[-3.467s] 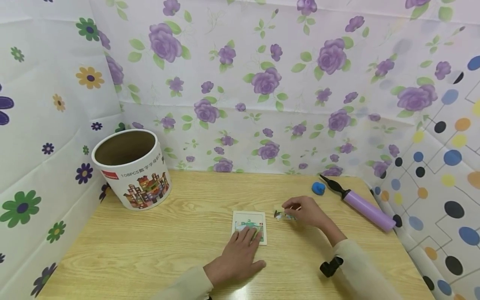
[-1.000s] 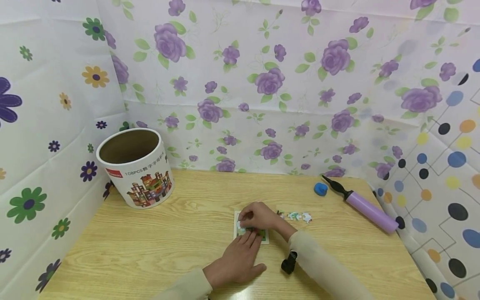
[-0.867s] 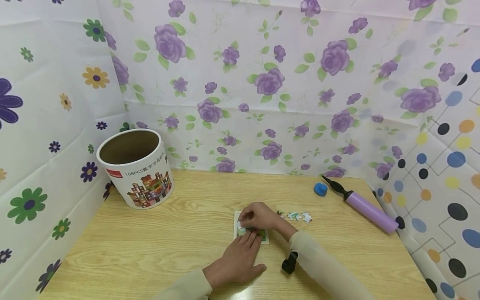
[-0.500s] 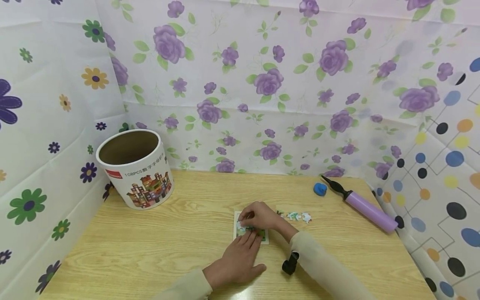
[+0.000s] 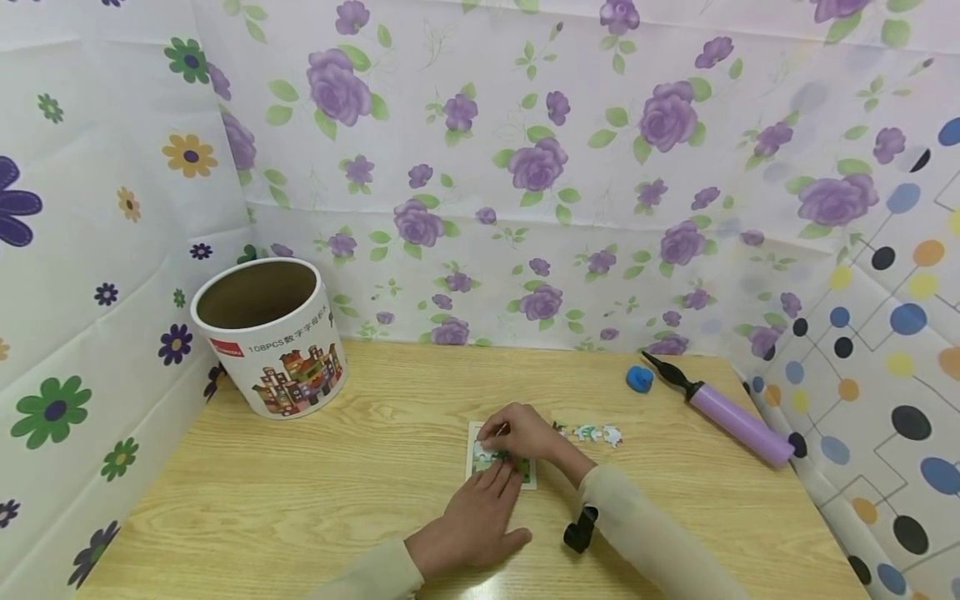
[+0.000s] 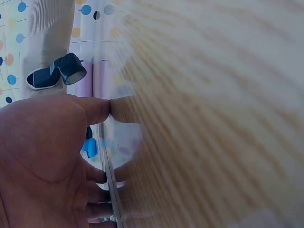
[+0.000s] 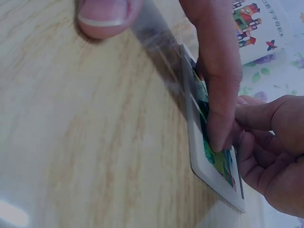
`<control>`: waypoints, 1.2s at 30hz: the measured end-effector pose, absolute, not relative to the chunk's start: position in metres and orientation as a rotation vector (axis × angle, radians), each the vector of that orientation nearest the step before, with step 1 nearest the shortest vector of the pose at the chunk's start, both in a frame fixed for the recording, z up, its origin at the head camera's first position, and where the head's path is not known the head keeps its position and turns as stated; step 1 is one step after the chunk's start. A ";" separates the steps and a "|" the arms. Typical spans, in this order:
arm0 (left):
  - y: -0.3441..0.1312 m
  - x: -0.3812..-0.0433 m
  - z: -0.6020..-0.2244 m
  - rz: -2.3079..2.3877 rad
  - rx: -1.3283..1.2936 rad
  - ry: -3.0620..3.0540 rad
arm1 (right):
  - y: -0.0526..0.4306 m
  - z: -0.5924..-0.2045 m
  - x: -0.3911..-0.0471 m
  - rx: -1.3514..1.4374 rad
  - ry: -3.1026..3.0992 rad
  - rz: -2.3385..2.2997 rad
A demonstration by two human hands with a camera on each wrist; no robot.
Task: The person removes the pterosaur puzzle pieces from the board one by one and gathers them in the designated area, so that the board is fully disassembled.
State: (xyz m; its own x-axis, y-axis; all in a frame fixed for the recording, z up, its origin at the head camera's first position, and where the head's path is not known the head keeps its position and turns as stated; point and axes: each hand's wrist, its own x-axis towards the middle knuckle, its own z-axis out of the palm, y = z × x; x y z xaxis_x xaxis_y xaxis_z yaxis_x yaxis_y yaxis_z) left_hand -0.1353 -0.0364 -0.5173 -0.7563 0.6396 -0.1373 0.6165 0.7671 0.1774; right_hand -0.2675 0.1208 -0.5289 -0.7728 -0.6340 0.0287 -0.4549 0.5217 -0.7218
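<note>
A small jigsaw puzzle in a white-rimmed tray (image 5: 470, 460) lies on the table. My left hand (image 5: 480, 521) rests across its lower part, fingers straight and thumb spread. Over the tray's upper left, my right hand (image 5: 525, 433) has thumb and fingertips drawn together at a whitish puzzle piece (image 5: 482, 451), mostly covered by those fingertips. The right wrist view shows a left finger pressing the green picture near the tray rim (image 7: 203, 168), with the right hand (image 7: 280, 152) bent in from beyond. Loose puzzle pieces (image 5: 587, 432) lie in a row right of the tray.
A large white printed bucket (image 5: 288, 358) stands at the back left. Toward the back right are a blue toy-like object (image 5: 640, 378) and a purple hand pump (image 5: 738, 423) with a black nozzle. Patterned cloths close off the wood-grain table's (image 5: 390, 467) back and sides.
Since 3.5 seconds ago my right hand has moved left, from the loose pieces onto the puzzle tray. Over the last second its fingertips have barely shifted. The left hand has stayed on the tray.
</note>
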 end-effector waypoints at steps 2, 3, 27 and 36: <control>-0.036 -0.136 -0.518 0.175 0.990 2.774 | 0.121 -0.529 -0.267 -0.911 2.539 -1.100; -0.036 -0.136 -0.519 0.171 0.990 2.776 | 0.121 -0.529 -0.266 -0.904 2.548 -1.105; -0.036 -0.139 -0.526 0.147 1.054 2.822 | 0.194 -0.507 -0.266 -0.807 2.704 -1.080; -0.036 -0.138 -0.524 0.160 1.035 2.801 | 0.223 -0.513 -0.258 -0.751 2.737 -1.080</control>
